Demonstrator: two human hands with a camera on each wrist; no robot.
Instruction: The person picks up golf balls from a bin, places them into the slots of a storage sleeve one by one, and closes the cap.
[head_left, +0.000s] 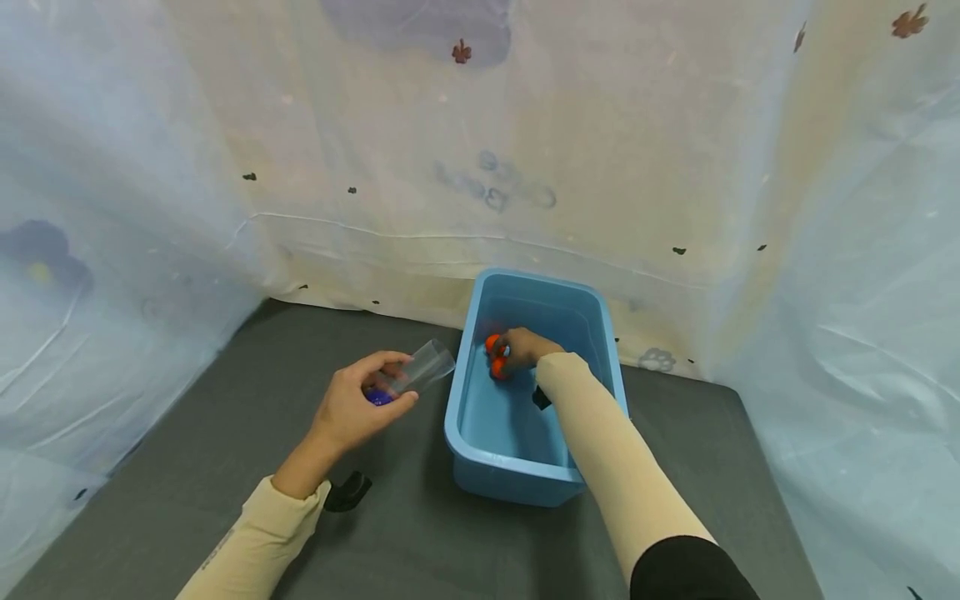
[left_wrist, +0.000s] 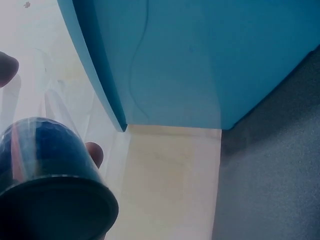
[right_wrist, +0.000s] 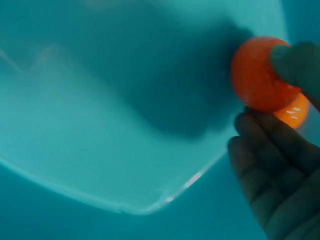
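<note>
A blue plastic tub stands on a dark grey mat. My right hand reaches into it and pinches orange balls near the tub's left wall; close up an orange ball sits between my thumb and fingers. My left hand holds a clear plastic cup tilted on its side just left of the tub, with something blue-purple at its base. The cup fills the lower left of the left wrist view, beside the tub's outer wall.
The dark grey mat is enclosed by pale printed plastic sheeting at the back and both sides. A small black clip-like object lies by my left forearm.
</note>
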